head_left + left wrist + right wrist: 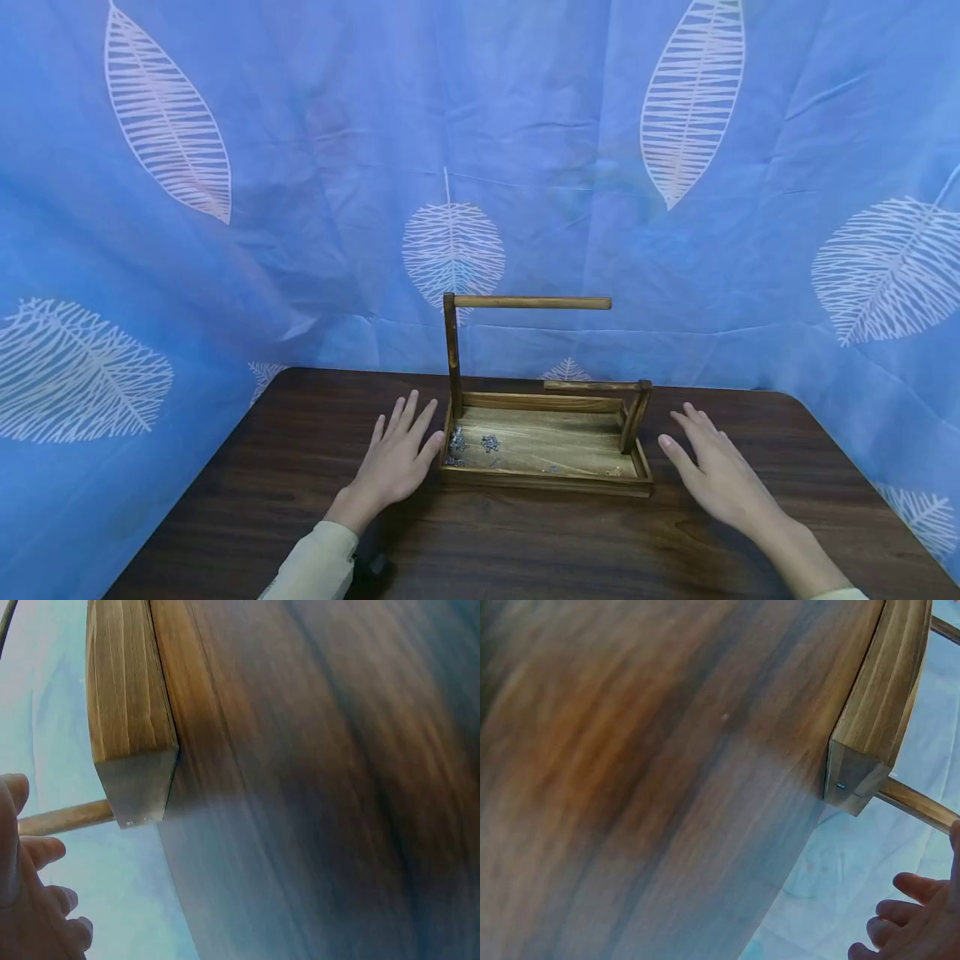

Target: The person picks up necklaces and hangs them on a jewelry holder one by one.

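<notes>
In the head view a shallow wooden tray (555,481) stands on the dark table, with a tall post and bar (532,302) at its left and a shorter post and bar (636,417) at its right. Small silvery pieces (490,443) lie inside, mostly toward the left end; their kind is too small to tell. My left hand (396,457), fingers spread, is just left of the tray. To the right of it my right hand (712,471) is held with fingers extended, apart from the tray. Both hold nothing. The wrist views show the tray's outer ends (139,787) (855,776).
The dark wood-grain table (525,550) extends around the tray on all sides. A blue cloth with white leaf prints (540,233) hangs behind and along both sides of the table. The tall bar rises well above the tray.
</notes>
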`<control>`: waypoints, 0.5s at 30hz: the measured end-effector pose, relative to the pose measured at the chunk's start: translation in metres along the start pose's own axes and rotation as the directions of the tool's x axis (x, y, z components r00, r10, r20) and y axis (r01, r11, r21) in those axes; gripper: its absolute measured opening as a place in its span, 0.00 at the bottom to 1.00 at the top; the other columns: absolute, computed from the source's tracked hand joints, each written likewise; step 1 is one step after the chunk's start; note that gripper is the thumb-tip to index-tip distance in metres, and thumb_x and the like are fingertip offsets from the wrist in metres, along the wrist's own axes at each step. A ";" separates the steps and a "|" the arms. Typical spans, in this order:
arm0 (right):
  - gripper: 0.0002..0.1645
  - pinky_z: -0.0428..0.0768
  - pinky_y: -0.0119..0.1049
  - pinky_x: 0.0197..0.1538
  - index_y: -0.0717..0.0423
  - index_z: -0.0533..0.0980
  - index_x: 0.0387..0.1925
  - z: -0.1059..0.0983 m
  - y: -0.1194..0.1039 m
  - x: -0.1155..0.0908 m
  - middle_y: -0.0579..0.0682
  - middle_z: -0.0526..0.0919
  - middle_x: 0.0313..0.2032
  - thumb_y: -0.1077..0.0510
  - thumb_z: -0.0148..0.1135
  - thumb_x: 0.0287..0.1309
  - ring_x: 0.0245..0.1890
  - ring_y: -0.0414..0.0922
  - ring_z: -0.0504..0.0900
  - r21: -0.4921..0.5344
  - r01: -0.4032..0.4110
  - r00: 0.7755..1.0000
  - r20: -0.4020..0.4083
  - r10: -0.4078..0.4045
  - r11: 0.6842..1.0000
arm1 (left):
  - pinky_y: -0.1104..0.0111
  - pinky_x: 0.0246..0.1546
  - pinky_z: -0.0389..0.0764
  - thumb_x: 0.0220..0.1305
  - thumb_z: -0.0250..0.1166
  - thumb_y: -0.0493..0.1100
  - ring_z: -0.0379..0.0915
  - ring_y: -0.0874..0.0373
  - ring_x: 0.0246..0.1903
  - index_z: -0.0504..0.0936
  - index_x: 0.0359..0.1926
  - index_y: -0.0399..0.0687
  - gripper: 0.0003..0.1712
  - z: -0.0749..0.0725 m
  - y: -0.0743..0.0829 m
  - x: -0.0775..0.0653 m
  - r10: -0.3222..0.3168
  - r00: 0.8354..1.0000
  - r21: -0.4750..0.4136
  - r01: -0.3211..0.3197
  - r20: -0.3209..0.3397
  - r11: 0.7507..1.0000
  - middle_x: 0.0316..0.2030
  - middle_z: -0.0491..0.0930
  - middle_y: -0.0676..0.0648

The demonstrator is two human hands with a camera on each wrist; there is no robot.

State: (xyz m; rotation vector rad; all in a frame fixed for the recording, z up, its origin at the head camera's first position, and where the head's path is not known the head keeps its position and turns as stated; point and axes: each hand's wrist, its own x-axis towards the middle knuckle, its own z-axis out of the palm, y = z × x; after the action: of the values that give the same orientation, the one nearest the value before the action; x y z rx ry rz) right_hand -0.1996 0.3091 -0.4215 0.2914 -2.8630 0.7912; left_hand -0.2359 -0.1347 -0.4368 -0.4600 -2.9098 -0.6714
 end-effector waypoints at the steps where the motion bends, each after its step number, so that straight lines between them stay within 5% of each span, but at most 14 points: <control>1: 0.43 0.47 0.73 0.66 0.73 0.54 0.74 0.000 -0.001 0.001 0.76 0.45 0.74 0.39 0.42 0.79 0.73 0.72 0.43 0.018 -0.004 1.000 -0.003 0.004 1.000 | 0.39 0.71 0.38 0.80 0.46 0.59 0.34 0.41 0.77 0.55 0.79 0.50 0.35 0.001 0.001 0.000 0.001 1.000 -0.008 -0.001 0.002 1.000 0.79 0.41 0.40; 10: 0.42 0.63 0.74 0.56 0.64 0.47 0.78 0.002 -0.016 0.008 0.74 0.52 0.73 0.38 0.35 0.80 0.66 0.77 0.58 0.156 -0.070 0.996 -0.034 0.077 0.985 | 0.38 0.71 0.38 0.78 0.38 0.68 0.34 0.39 0.77 0.57 0.79 0.52 0.40 0.008 0.010 0.006 -0.024 1.000 -0.133 0.025 0.013 0.991 0.78 0.43 0.39; 15: 0.42 0.62 0.73 0.58 0.62 0.49 0.78 0.008 -0.021 0.014 0.72 0.54 0.72 0.37 0.28 0.79 0.68 0.74 0.57 0.298 -0.094 0.991 -0.063 0.117 0.950 | 0.35 0.70 0.38 0.77 0.39 0.68 0.35 0.37 0.76 0.57 0.79 0.49 0.41 0.009 0.016 0.010 -0.037 0.998 -0.298 0.052 0.056 0.953 0.78 0.43 0.37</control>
State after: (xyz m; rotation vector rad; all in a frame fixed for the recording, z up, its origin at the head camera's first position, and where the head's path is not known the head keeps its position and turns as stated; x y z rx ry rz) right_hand -0.2087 0.2847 -0.4154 0.1371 -2.6999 1.2244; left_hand -0.2404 -0.1142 -0.4360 -0.4472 -2.8798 -1.1319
